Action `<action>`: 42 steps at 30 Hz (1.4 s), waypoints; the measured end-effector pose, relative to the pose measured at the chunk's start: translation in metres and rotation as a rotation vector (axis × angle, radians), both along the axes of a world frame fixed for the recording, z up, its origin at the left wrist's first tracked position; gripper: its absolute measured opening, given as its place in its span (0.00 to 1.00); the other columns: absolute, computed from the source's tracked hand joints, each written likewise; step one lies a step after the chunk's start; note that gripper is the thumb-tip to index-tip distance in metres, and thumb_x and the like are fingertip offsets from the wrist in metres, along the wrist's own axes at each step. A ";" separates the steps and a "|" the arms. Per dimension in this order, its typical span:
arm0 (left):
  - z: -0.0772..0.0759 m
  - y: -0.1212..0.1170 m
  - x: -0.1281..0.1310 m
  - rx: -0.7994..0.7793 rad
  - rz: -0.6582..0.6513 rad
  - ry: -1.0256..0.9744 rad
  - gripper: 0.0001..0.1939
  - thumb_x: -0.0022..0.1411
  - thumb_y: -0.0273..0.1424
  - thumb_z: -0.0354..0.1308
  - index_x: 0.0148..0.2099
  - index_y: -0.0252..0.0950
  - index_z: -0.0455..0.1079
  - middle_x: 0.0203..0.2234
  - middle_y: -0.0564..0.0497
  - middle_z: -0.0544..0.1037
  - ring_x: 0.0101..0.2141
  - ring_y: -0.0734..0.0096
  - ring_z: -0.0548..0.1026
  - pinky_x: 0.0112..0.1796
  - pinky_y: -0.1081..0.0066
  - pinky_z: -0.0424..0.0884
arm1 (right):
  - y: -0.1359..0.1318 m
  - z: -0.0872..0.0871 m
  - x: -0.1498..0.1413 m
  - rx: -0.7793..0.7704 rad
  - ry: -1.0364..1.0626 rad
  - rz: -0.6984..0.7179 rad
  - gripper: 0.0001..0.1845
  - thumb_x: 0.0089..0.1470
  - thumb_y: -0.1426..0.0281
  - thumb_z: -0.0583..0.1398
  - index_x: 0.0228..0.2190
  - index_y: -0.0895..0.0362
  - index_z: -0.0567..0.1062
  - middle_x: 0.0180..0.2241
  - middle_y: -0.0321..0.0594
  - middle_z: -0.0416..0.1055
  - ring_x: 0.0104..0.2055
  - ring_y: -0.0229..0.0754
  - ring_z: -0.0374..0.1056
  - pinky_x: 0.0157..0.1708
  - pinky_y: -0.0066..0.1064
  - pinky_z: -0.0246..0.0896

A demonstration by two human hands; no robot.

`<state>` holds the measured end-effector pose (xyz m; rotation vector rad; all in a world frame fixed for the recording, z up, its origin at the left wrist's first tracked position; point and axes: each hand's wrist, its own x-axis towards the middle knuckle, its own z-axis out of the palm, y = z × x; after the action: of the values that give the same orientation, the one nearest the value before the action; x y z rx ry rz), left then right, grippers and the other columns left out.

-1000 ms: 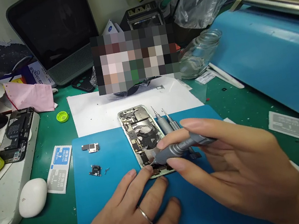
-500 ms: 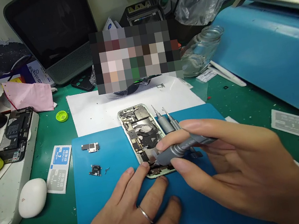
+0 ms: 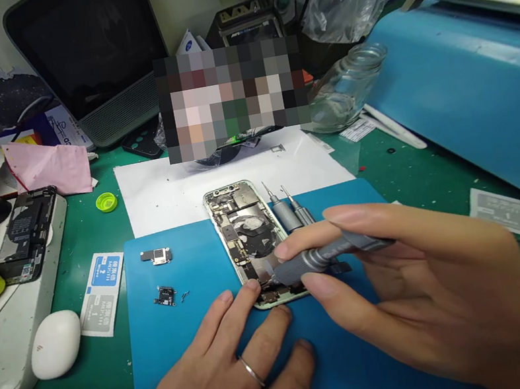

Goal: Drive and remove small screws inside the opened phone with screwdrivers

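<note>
An opened smartphone [image 3: 257,232], its inner parts exposed, lies on the blue mat [image 3: 205,338]. My left hand [image 3: 233,360], with a ring on one finger, has its fingers spread. One fingertip presses the phone's lower left corner and another rests at its bottom edge. Between thumb and fingers, my right hand [image 3: 422,286] is closed on a grey screwdriver [image 3: 302,264]. It slants with its tip at the phone's lower end; the exact contact point is hard to see. Two more screwdrivers [image 3: 285,210] lie right of the phone.
On the mat's left are a metal-shielded part [image 3: 156,257], a small black part [image 3: 165,296] and tiny screws [image 3: 185,295]. A white case [image 3: 56,344] and a wipe packet [image 3: 103,294] lie farther left. Behind are white paper [image 3: 163,191] and a glass jar [image 3: 347,88].
My right hand and the screwdriver have shifted slightly to the right, and the handle's angle has changed a little. My left hand stays in place on the phone.
</note>
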<state>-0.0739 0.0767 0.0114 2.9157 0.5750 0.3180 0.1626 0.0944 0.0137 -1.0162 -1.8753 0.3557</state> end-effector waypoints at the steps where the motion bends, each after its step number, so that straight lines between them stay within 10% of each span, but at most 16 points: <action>1: 0.000 0.000 0.000 -0.002 -0.005 0.007 0.27 0.78 0.48 0.53 0.66 0.33 0.71 0.64 0.39 0.71 0.66 0.34 0.64 0.62 0.44 0.66 | 0.000 0.001 0.000 0.005 -0.007 0.003 0.41 0.59 0.80 0.64 0.68 0.44 0.63 0.47 0.40 0.84 0.44 0.42 0.83 0.51 0.31 0.81; 42: 0.000 0.000 0.002 -0.025 -0.038 0.073 0.29 0.78 0.48 0.54 0.69 0.31 0.67 0.70 0.33 0.63 0.69 0.39 0.61 0.65 0.46 0.62 | 0.000 -0.006 -0.004 -0.141 0.150 -0.088 0.33 0.60 0.77 0.66 0.62 0.43 0.68 0.45 0.36 0.80 0.42 0.40 0.81 0.43 0.29 0.82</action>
<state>-0.0724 0.0769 0.0113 2.9205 0.5295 0.1988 0.1586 0.0943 0.0077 -1.1305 -1.6845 0.5042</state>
